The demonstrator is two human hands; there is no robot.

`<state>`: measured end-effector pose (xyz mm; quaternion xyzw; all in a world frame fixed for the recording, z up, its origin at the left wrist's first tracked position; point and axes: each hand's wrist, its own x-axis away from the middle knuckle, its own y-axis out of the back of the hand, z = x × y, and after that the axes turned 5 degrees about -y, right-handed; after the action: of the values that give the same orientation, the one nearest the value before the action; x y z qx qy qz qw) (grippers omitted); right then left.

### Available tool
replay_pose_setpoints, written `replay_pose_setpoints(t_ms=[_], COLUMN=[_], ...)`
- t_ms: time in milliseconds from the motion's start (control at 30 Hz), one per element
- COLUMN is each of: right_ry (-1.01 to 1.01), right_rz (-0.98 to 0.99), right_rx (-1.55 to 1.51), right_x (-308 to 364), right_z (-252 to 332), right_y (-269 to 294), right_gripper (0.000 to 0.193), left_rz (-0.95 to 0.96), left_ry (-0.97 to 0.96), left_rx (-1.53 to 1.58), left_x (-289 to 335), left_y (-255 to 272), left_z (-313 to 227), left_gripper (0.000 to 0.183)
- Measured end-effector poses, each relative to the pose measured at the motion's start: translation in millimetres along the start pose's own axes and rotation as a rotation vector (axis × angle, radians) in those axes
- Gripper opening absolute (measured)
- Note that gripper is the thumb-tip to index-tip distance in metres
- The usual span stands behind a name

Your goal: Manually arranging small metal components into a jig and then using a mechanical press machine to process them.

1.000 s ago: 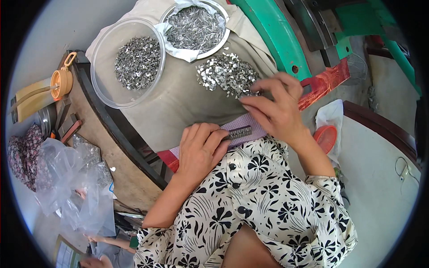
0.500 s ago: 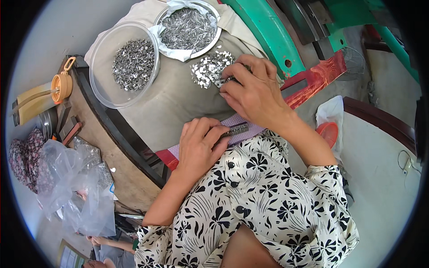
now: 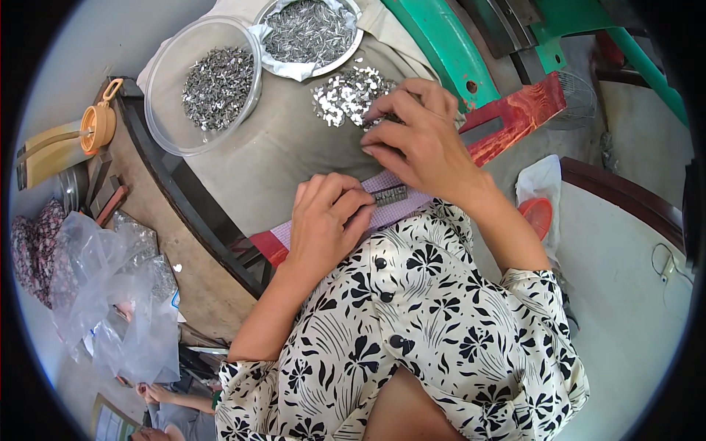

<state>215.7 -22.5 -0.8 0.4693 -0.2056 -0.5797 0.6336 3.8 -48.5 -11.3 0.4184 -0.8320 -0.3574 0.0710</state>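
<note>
Small flat metal pieces (image 3: 346,94) lie in a loose silvery heap on the grey cloth (image 3: 279,154) that covers the work surface, just below the metal bowl and right at the fingertips of the right hand (image 3: 419,140); a short dark row of such pieces (image 3: 390,195) sits on a pale lilac strip (image 3: 401,209) that runs across the near edge of the cloth, over a red bar (image 3: 515,117).

From the head view, the containers stand at the far side of the cloth; a clear plastic bowl (image 3: 165,117) holds a mound of dull grey metal bits heaped toward its right half; just beside it, a round metal bowl (image 3: 346,55) lined with a crumpled clear bag is filled nearly to the rim with thinner, shinier bits; the two bowls almost touch; clear plastic bags (image 3: 110,294) lie crumpled at the lower left, well apart from the cloth, and an orange-capped container (image 3: 66,143) lies on its side at the left.

The right hand reaches forward, palm down, fingers curled with their tips pressed into the near edge of the heap; whether they pinch a piece I cannot tell; the left hand (image 3: 327,220) rests on the lilac strip, knuckles up, fingers folded and the thumb bearing against the left end of the dark row, steadying it; both forearms come out of a black-and-white flowered sleeve (image 3: 412,323).
</note>
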Motion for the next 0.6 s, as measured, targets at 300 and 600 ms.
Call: replay_pose_setpoints(t_ms=[300, 600], right_ry=[-0.089, -0.108], right_rz=[0.109, -0.013], right_rx=[-0.019, 0.121], right_x=[60, 76], right_z=[11, 24], right_y=[24, 18], right_gripper=[0.016, 0.019], left_rz=[-0.033, 0.021], left_ry=[0.017, -0.025], left_rx=[0.021, -0.032], left_x=[2, 1], left_y=[-1, 3], left_z=[0, -4], left_gripper=[0.018, 0.029])
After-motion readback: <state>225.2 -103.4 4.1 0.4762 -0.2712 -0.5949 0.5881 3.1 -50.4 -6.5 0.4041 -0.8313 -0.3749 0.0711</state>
